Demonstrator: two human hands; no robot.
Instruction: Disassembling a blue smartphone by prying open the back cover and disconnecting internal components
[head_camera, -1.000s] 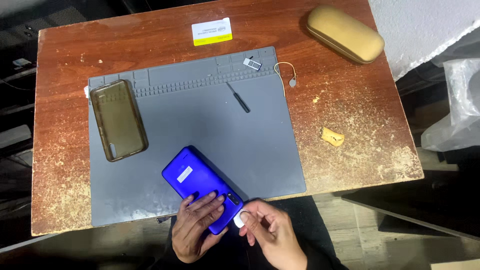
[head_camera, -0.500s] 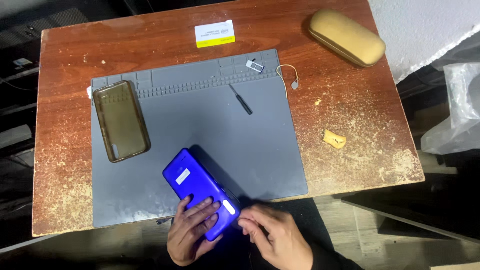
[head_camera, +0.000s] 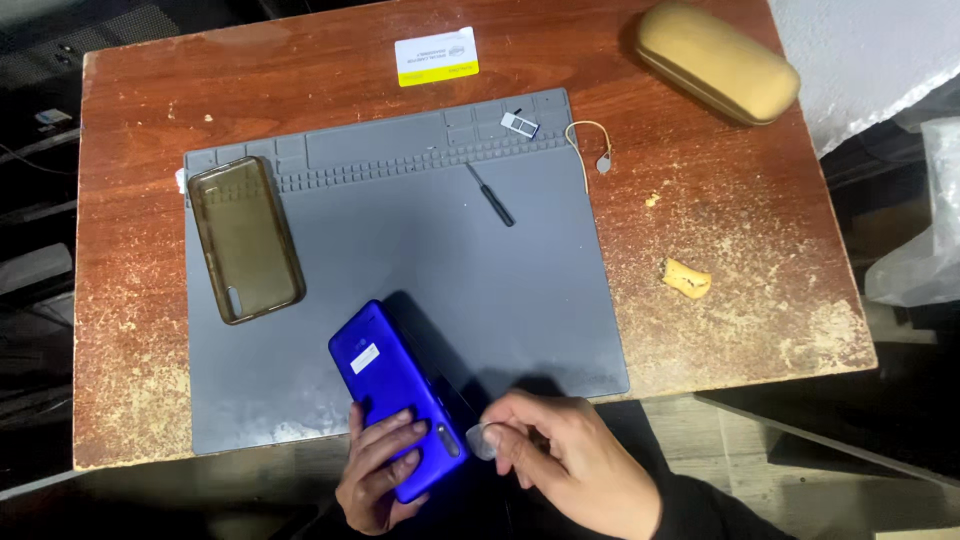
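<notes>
My right fingers (head_camera: 505, 432) pinch a pick (head_camera: 480, 440) at the blue phone (head_camera: 400, 395); left hand (head_camera: 378, 470) grips it. I'd pry shallow, steady.

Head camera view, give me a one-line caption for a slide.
Left hand grips a blue phone while right hand presses a clear pick to its edge.

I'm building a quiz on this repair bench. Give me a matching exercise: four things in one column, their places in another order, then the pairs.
Things:
1. blue phone
2. clear phone case
3. small screwdriver
4. tan glasses case

Places:
A. far right corner of the wooden table
B. left side of the grey mat
C. held by the left hand
D. mat's upper middle

Pairs: 1-C, 2-B, 3-D, 4-A
</notes>
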